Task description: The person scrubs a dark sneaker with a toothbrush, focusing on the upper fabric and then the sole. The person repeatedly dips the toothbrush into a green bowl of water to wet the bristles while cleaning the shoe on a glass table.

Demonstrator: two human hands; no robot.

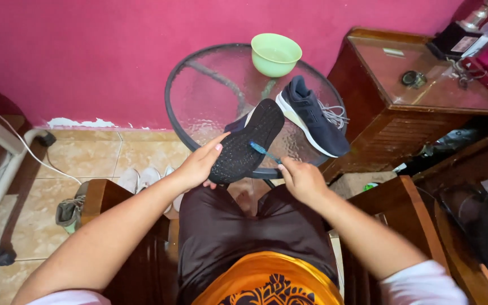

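Fingers [213, 148] of left hand [199, 166] cradle upturned shoe [249, 141]; right hand [300, 179] grips toothbrush [264, 151].

Both arms reach forward, left hand [199, 165] cupped, right hand [300, 178] fisted.

Even, soft indoor light, colours showing vivid.
Glare is glinting off the glass counter [210, 96] at centre; edges are bending with wide-angle distortion, and the lower right is blurring slightly.
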